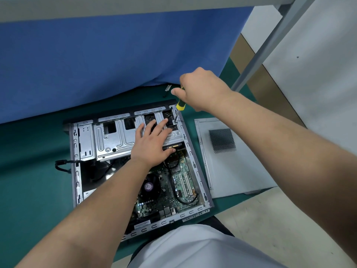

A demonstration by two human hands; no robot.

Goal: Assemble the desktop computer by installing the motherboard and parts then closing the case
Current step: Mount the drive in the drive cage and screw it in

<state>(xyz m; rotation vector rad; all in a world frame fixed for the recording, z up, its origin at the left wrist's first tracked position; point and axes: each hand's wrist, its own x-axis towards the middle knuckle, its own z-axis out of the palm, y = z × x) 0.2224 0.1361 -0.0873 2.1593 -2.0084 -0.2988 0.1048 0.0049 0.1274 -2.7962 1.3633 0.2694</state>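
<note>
Desktop computer case of grey sheet metal (195, 167), side open, lies flat on the green work mat (36, 171). It contains, largest first: a silver stamped-metal drive cage (110, 140) across the far end; a green motherboard (173, 190) filling the near right portion, with two white expansion slots (185, 183) along its right side; a round black cooler fan with a purple centre label (149, 185), partly hidden under the left forearm; and a looped black cable (190, 200) at the board's near right corner.

A detached pale grey side panel with a perforated vent patch (231, 157) lies flat on the mat, just right of the case.

Left hand (152, 141) rests flat on the right end of the drive cage, fingers straight and spread, thumb hanging over the cage edge above the motherboard.

Right hand (201, 89) is curled round the yellow-and-black screwdriver (179, 107), held nearly upright. Its tip meets the far right corner of the case, just beyond the left fingertips (165, 120).

A small dark loose part (167, 89) lies on the mat beyond the screwdriver; what it is cannot be told.
</note>
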